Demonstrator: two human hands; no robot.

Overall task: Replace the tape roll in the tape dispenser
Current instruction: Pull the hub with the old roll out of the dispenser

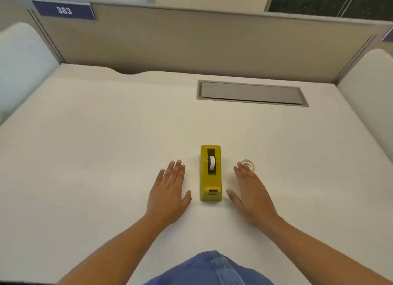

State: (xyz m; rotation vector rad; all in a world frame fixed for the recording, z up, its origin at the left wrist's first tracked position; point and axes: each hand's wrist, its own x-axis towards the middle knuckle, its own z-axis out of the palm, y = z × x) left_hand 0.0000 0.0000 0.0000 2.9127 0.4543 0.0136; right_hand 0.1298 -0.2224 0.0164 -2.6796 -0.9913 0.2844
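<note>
Toward the near edge of the white bench (85,135), the left hand (169,194) and right hand (252,194) are lying flat, fingers spread, holding nothing. Between them a yellow tape dispenser (211,173) is sitting, a roll inside. A spare tape roll (248,164) is lying at the right fingertips.

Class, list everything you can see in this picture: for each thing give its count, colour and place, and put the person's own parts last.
tape dispenser: one, yellow, middle of the desk, between the hands
tape roll in dispenser: one, white, in the dispenser's slot
loose tape roll: one, clear-whitish, flat on the desk by the right fingertips
desk: one, white
cable hatch: one, grey, far right of the desk
partition: one, beige, behind the desk
number sign: one, blue, reads 383, partition top left
left hand: one, flat on the desk, empty
right hand: one, flat on the desk, empty
</note>
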